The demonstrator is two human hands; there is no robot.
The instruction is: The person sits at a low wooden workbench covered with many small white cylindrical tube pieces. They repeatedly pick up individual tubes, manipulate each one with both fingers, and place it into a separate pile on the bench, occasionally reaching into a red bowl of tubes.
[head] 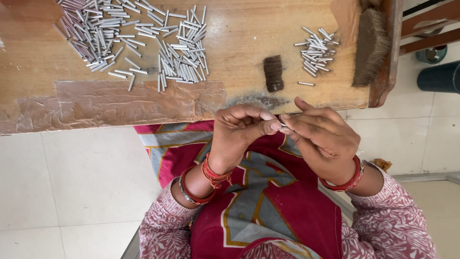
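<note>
Left hand (239, 129) and right hand (321, 134) pinch one small metal tube (283, 126) between fingertips, near the wooden table's (239, 43) edge. Large tube pile (139, 41) far left, small pile (316, 50) right. Judgement: keep grip light, tube level.

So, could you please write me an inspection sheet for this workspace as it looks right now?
Surface: wooden bench, worn, with a taped patch along its near edge.
Job's things: one small metal pin pinched between both hands; large pile of pins at left, small pile at right.
Clutter: small dark brush; bigger brush at the bench's right end.
Hands: left hand and right hand meet fingertip to fingertip just off the bench edge; red bangles on the wrists.
Cables: nothing seen.
Surroundings: pale tiled floor; dark container at right.
</note>
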